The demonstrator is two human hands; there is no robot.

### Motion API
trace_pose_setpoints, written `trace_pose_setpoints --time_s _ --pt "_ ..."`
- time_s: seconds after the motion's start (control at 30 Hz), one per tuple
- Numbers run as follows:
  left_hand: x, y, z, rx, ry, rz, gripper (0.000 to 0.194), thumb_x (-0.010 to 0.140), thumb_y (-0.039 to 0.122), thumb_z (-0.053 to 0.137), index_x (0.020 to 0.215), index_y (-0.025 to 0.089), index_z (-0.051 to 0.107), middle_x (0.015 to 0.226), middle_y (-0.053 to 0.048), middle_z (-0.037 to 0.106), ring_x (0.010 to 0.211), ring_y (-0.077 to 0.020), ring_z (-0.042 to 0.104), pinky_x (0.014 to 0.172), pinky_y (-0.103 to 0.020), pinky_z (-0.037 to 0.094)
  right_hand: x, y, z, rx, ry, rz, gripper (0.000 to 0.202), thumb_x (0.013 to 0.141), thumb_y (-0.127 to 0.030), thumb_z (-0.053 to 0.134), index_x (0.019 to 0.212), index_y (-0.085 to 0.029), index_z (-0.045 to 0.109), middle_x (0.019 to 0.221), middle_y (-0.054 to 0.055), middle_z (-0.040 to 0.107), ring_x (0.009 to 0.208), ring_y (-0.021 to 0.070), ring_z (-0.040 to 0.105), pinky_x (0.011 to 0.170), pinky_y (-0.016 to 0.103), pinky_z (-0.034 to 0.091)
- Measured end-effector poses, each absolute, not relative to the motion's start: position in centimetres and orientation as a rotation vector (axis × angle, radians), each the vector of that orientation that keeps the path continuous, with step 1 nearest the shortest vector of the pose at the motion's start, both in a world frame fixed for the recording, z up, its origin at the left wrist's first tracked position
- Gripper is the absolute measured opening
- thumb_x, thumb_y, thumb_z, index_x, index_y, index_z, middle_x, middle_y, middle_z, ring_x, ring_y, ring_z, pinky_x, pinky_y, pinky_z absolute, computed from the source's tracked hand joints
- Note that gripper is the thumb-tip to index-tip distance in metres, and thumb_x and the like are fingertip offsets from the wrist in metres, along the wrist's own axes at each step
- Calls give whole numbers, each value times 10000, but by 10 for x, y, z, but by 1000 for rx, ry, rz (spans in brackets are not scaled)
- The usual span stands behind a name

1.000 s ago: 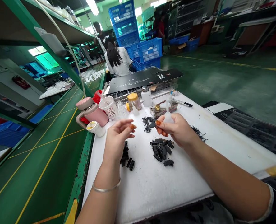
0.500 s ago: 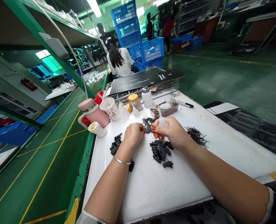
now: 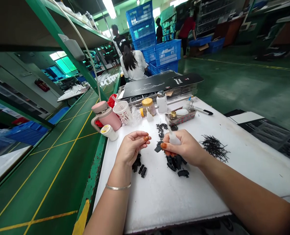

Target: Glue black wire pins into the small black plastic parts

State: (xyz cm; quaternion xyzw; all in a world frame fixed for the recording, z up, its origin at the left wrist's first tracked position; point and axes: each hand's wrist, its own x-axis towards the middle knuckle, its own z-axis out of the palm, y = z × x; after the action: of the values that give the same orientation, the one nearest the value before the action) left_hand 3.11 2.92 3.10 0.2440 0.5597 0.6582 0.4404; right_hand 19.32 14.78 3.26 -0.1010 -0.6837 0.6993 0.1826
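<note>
A: ok where's the dark part (image 3: 157, 148)?

B: Pinched at the right hand (image 3: 163, 147) fingertips, flat-looking, poking out toward the left hand (image 3: 146, 138). Right's also gripping a translucent squeeze bottle (image 3: 174, 139), skinny nozzle up.

A: And the left?

B: Tips narrow, can't tell if they've got anything. It partly blocks the left black pile (image 3: 136, 163); the right hand overlaps the other black pile (image 3: 174, 163). Beyond: tiny black bits (image 3: 161, 131), wiry black strands (image 3: 215, 148), glossy pink flask (image 3: 111, 119).

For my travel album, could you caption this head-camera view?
Right hand holding a small white bottle above black parts on a white tabletop.
</note>
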Motion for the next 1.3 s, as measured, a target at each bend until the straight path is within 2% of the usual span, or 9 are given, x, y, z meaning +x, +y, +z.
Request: trace_pose_setpoints --time_s 0.13,0.27,0.5,0.73,0.9,1.17,1.3 --pt "38 22 26 513 1191 1681 222 631 159 781 771 125 612 727 -20 633 624 -68 603 518 -98 473 195 145 33 -233 -1980 1973 280 735 -350 710 636 -133 565 537 9 572 476 97 489 447 205 372" --pt "43 19 19 508 1022 1655 231 638 171 787 746 127 587 757 -16 607 637 -72 604 527 -112 476 196 143 33 -164 -2001 1981 286 743 -357 706 639 -131 564 537 12 573 479 99 491 456 208 376" --pt "48 17 15 534 874 1588 289 624 187 801 747 139 544 670 8 541 524 -42 525 461 -102 412 197 139 35 -78 -2008 2042 283 743 -357 707 648 -126 574 552 9 580 487 91 486 462 200 364" --pt "51 18 13 612 881 1558 332 626 216 792 670 138 472 616 31 470 463 -42 475 427 -134 381 199 134 36 -53 -2025 2068 282 747 -352 699 637 -131 563 542 2 567 491 93 476 469 205 358" --pt "51 18 10 678 856 1537 344 613 241 800 622 137 472 622 18 474 540 -85 500 496 -196 426 199 133 38 -59 -2038 2099 270 740 -341 702 641 -128 568 530 -2 560 472 84 453 441 198 326" --pt "53 16 11 730 959 1479 375 584 297 809 565 139 470 568 14 453 512 -88 451 489 -219 358 199 132 40 -26 -2046 2192 287 728 -370 705 639 -128 577 516 -1 556 453 80 447 418 191 323" --pt "53 15 10 721 974 1436 376 576 312 811 579 144 475 589 -2 495 512 -103 476 492 -237 386 198 131 40 -4 -2048 2214 292 727 -377 703 643 -130 573 512 -6 555 442 73 439 410 185 323"
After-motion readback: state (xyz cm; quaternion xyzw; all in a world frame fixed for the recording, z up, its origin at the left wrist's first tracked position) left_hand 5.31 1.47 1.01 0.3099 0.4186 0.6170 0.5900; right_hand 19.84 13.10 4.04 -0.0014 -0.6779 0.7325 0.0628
